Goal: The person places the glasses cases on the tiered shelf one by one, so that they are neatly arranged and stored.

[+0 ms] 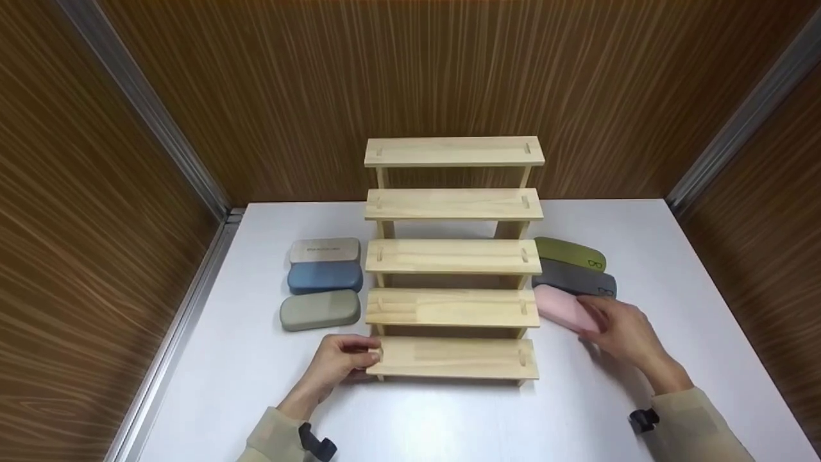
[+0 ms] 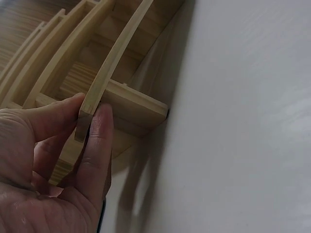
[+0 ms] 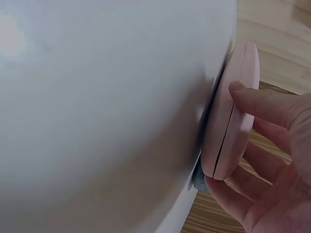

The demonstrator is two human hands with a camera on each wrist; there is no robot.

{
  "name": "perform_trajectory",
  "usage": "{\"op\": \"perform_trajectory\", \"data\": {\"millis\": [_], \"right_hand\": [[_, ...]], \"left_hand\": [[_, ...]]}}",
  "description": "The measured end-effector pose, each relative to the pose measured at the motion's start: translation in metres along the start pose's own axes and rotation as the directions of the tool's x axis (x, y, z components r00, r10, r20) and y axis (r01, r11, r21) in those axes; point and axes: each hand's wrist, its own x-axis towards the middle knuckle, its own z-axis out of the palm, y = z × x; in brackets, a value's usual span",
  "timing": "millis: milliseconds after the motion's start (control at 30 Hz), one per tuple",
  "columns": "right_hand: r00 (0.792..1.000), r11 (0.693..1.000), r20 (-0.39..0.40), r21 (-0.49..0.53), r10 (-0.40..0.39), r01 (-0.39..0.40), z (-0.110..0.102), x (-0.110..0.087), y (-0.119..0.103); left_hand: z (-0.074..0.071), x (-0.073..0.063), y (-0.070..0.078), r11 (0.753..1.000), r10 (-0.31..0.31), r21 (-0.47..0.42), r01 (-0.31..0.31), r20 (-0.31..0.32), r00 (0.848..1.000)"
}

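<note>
The right hand (image 1: 619, 328)'s thumb and fingers grip the pink case (image 1: 563, 308), right of the rack (image 1: 452, 256), long axis slanting from rack toward this nearer hand; the left hand (image 1: 335, 360) pinches the rack's lowest board (image 1: 458, 359).

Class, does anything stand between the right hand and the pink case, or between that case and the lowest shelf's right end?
Nothing visible does: the right hand grips the pink case, and only white table shows between it and that end of the lowest shelf.
</note>
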Motion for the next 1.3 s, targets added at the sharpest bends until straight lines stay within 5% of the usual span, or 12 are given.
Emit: {"op": "perform_trajectory", "data": {"millis": [467, 967, 1300], "right_hand": [[0.996, 0.996, -0.06, -0.064, -0.073, 0.069, -0.003, -0.007, 0.003], [0.996, 0.996, -0.037, -0.041, -0.087, 0.085, -0.022, -0.006, 0.0], [0.958, 0.971, -0.168, -0.094, -0.234, 0.221, -0.044, -0.005, 0.0]], "left_hand": [[0.003, -0.001, -0.002, 0.998, -0.05, -0.023, 0.051, 0.023, 0.998], [0.001, 0.001, -0.002, 0.999, -0.047, -0.013, 0.047, 0.016, 0.999], [-0.001, 0.001, 0.0, 0.999, -0.044, -0.031, 0.044, 0.024, 0.999]]}}
